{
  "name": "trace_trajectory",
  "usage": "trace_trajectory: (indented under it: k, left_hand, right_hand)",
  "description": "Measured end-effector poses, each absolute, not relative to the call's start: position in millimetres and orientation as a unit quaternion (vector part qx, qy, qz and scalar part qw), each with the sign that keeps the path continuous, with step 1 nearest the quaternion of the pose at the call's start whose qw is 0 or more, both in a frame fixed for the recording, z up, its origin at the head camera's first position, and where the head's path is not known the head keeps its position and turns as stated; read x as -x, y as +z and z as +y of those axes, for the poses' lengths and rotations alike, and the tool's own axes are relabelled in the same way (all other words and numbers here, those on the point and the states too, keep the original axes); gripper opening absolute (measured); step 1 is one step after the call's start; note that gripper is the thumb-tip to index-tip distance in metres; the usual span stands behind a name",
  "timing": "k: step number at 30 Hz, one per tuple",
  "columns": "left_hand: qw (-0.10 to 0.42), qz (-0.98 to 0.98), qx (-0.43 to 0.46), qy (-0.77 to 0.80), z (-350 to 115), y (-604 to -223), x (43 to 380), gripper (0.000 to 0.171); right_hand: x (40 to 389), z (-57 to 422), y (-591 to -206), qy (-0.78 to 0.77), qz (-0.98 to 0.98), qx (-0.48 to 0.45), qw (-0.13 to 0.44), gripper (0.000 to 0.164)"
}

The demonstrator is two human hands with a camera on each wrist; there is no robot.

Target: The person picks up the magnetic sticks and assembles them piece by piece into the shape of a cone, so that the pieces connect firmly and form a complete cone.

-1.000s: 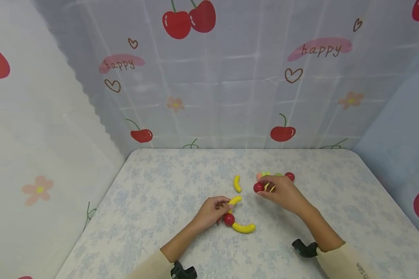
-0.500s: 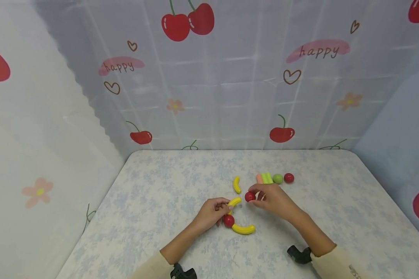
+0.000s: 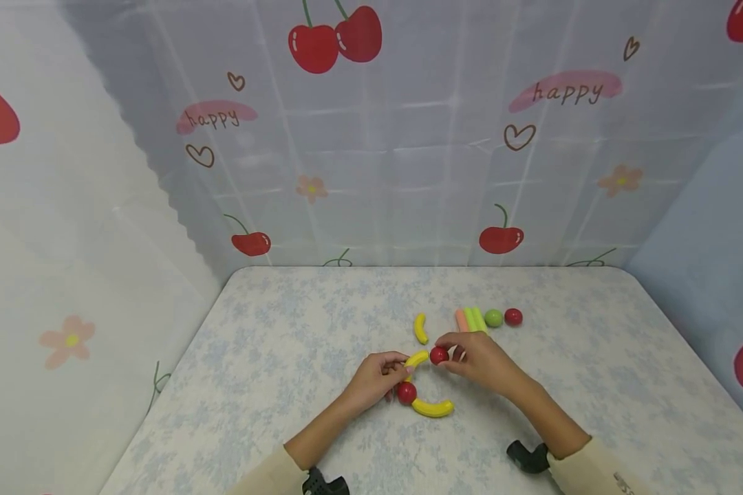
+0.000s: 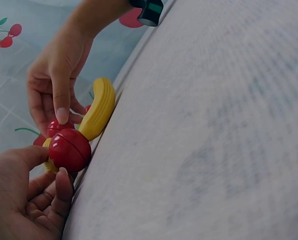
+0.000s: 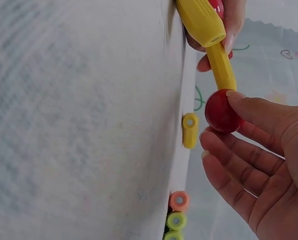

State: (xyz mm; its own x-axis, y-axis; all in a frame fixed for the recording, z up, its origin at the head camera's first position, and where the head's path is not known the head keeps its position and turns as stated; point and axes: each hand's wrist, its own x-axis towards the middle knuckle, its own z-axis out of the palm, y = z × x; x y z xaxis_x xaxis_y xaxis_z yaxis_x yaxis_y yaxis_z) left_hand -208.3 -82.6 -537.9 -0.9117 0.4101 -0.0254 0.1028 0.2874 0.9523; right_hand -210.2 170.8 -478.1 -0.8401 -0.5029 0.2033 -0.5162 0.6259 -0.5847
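My left hand (image 3: 378, 377) pinches a curved yellow banana-shaped piece (image 3: 416, 359). A red ball (image 3: 406, 393) sits at its near end, and a second curved yellow piece (image 3: 433, 408) extends from that ball to the right. Between thumb and fingers, my right hand (image 3: 479, 359) holds another red ball (image 3: 439, 355) by the far end of the upper yellow piece. In the right wrist view this held ball (image 5: 222, 111) meets the tip of the yellow piece (image 5: 220, 67). From the left wrist view, the joined red ball (image 4: 70, 150) hides much of the gripped piece.
A loose curved yellow piece (image 3: 420, 328) lies just beyond the hands. Farther right stand an orange stick (image 3: 461, 320), two light green sticks (image 3: 474, 319), a green ball (image 3: 493, 317) and a red ball (image 3: 513, 317) in a row. Patterned cloth hangs behind the table (image 3: 272, 344).
My right hand has carried its red ball left and nearer, up to the end of the yellow piece, uncovering the sticks and green ball. My left hand has stayed nearly still.
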Motion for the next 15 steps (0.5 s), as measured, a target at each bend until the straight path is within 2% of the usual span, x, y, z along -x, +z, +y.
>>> trace_trajectory:
  k: [15]
  left_hand:
    - [0.137, 0.781, -0.157, 0.588, -80.4, -537.3, 206.9, 0.026]
  right_hand:
    - [210.9, 170.6, -480.5, 0.344, -0.896, -0.28, -0.004, 0.031]
